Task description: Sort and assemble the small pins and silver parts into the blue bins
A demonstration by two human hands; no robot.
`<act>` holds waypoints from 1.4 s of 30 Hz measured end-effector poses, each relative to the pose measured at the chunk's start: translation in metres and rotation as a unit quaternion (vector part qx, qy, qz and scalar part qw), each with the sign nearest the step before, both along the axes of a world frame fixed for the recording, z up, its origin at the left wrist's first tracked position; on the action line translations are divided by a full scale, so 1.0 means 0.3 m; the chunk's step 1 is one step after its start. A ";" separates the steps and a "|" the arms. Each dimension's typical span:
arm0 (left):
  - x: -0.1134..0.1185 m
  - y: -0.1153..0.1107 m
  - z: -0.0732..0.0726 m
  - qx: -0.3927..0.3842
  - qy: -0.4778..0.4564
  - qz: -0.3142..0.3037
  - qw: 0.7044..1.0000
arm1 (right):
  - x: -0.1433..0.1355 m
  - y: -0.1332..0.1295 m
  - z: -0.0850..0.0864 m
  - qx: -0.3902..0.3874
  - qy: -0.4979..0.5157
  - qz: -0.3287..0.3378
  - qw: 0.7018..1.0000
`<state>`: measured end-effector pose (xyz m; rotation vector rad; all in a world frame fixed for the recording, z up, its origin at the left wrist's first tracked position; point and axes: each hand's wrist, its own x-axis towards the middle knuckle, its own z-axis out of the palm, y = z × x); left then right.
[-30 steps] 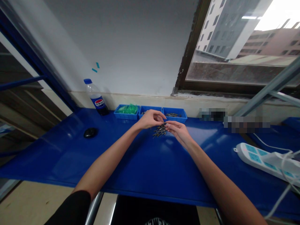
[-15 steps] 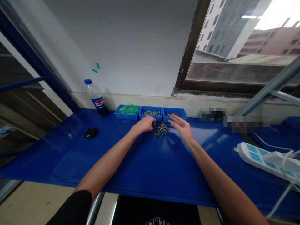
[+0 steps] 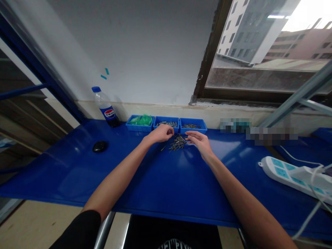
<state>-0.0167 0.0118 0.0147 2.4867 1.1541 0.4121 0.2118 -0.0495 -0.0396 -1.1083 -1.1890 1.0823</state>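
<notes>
A loose pile of thin metal pieces, screw-like or nail-like [image 3: 178, 142], lies on the blue table between my hands. My left hand [image 3: 164, 133] is at the pile's left edge, its fingers curled in together; whatever they may hold is hidden. Just below it lies a single thin metal piece [image 3: 163, 148], apart from the pile. On the right side my right hand [image 3: 199, 141] reaches over the pile's edge with fingers stretched and slightly apart, nothing visible in them. Behind the hands stand a blue bin of grey metal pieces [image 3: 171, 124] and a blue bin of thin brassy pieces [image 3: 192, 126].
A third blue bin holds green plastic [image 3: 142, 120]. To the left are a cola bottle [image 3: 109, 112] and a black mouse-like object [image 3: 100, 146]. A white power strip [image 3: 285, 171] with cables lies at the right. Wall and window [image 3: 259, 79] bound the table's back.
A single thin metal piece now lies left of the pile, below my left hand. My left hand has shifted slightly up; my right hand has dropped lower towards the pile, uncovering the right bin's contents.
</notes>
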 end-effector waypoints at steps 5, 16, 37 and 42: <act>-0.027 0.001 0.042 -0.028 0.047 -0.014 0.998 | 0.000 -0.002 0.004 -0.002 0.004 0.003 1.000; 0.021 -0.050 0.021 -0.078 0.174 -0.023 0.981 | -0.001 -0.001 -0.002 -0.012 -0.001 0.013 1.000; 0.046 -0.031 0.032 -0.142 -0.245 -0.055 0.957 | -0.038 -0.021 -0.011 -0.047 0.112 0.119 0.985; 0.047 -0.022 0.006 -0.132 -0.196 -0.061 0.970 | -0.029 -0.003 -0.032 -0.049 0.113 0.080 0.989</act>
